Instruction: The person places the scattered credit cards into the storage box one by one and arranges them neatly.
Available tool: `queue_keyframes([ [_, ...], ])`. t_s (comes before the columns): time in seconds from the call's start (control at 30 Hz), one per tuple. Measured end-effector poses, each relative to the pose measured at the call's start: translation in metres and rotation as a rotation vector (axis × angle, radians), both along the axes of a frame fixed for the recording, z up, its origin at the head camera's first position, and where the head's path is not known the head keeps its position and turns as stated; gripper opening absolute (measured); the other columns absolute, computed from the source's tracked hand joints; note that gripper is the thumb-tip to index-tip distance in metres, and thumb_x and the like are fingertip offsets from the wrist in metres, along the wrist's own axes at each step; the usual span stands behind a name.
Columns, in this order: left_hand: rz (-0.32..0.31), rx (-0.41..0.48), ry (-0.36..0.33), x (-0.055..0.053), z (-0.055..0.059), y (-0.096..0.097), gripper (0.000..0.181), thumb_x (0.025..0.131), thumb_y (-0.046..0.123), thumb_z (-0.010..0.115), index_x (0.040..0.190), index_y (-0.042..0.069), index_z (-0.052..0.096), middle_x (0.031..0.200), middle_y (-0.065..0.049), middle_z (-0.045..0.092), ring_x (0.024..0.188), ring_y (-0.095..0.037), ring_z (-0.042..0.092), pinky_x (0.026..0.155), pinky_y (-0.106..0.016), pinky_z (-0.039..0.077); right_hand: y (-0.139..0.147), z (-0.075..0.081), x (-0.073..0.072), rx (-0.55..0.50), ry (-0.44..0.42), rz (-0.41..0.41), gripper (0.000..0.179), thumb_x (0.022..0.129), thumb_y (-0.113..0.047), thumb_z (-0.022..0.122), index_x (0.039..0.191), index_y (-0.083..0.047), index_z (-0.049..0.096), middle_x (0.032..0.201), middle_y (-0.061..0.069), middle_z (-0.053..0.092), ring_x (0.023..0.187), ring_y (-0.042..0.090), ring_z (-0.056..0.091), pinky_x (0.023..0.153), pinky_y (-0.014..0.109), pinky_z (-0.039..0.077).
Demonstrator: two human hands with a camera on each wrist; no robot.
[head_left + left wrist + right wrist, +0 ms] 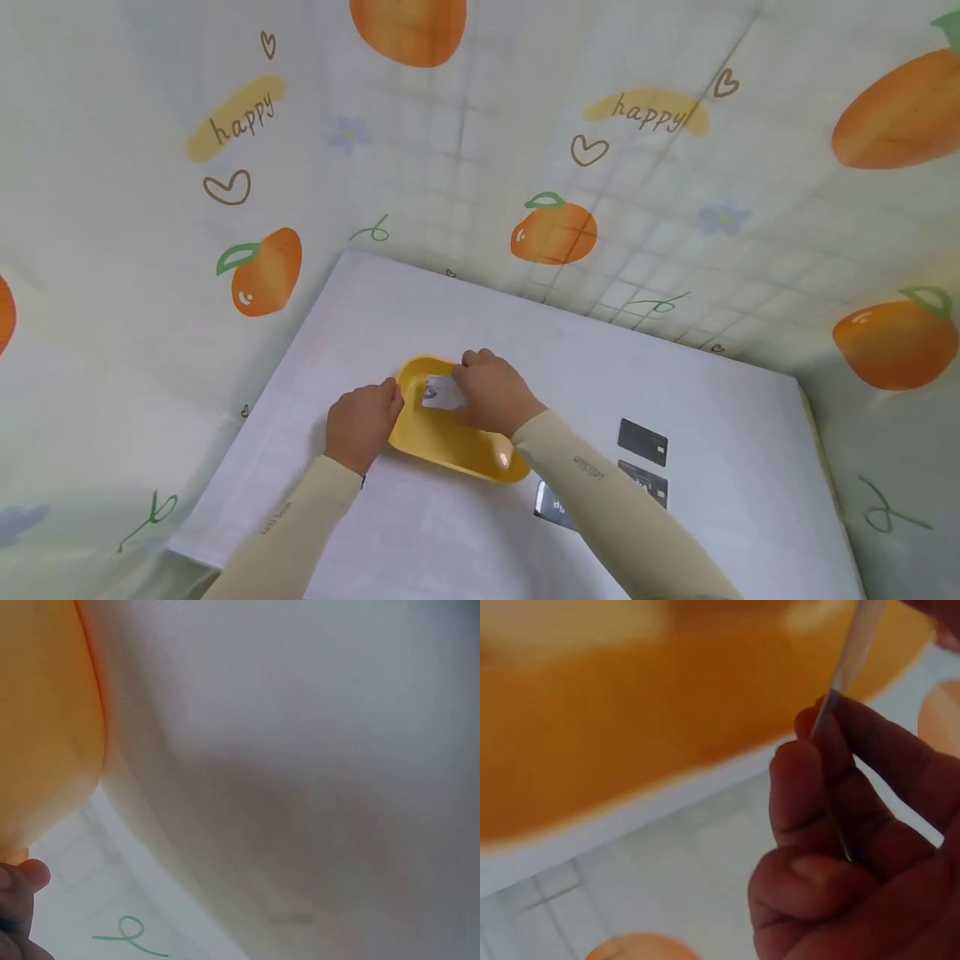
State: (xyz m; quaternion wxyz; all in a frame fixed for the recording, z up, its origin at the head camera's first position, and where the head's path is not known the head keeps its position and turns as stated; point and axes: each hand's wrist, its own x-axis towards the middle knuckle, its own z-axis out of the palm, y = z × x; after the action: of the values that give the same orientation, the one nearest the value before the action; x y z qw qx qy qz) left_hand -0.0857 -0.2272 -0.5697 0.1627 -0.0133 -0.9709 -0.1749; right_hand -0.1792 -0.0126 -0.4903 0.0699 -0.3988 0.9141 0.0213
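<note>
A shallow yellow tray (442, 442) with rounded corners sits on the white table. At its left end my left hand (362, 427) grips the rim; the left wrist view catches only fingertips (16, 900) against the tray's outer side (49, 712). Over the tray's far part, my right hand (497, 392) holds a pale card (441, 392) with a dark print near its left edge. Seen nearly edge-on in the right wrist view, the card (859, 645) is pinched between the fingers of the right hand (855, 825). Part of the card is hidden by that hand.
Right of the tray lie a dark card (642, 442), another dark card (647, 481) and a black card with light lettering (553, 505), the latter two partly behind my right sleeve (615, 500). A fruit-patterned curtain (465, 167) surrounds the white table (750, 467).
</note>
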Motion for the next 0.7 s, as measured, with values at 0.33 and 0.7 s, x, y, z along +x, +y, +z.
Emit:
queue_keyframes([
  [0.33, -0.025, -0.071, 0.049, -0.001, -0.001, 0.002, 0.022, 0.105, 0.022, 0.064, 0.088, 0.009, 0.069, 0.053, 0.002, 0.041, 0.040, -0.015, 0.039, 0.038, -0.034, 0.035, -0.025, -0.027, -0.002, 0.072, 0.001, -0.001, 0.034, 0.086, -0.043, 0.087, 0.106, -0.017, 0.077, 0.092, -0.003, 0.068, 0.068, 0.014, 0.059, 0.068, 0.035, 0.057],
  [0.7, 0.006, -0.090, 0.081, 0.003, 0.001, -0.001, 0.021, 0.104, 0.022, 0.065, 0.090, 0.009, 0.072, 0.054, -0.001, 0.050, 0.041, -0.024, 0.051, 0.038, -0.039, 0.040, -0.034, -0.038, -0.008, 0.034, -0.071, -0.016, 0.030, 0.084, -0.039, 0.090, 0.102, -0.021, 0.073, 0.080, -0.008, 0.066, 0.066, 0.015, 0.057, 0.063, 0.035, 0.054],
])
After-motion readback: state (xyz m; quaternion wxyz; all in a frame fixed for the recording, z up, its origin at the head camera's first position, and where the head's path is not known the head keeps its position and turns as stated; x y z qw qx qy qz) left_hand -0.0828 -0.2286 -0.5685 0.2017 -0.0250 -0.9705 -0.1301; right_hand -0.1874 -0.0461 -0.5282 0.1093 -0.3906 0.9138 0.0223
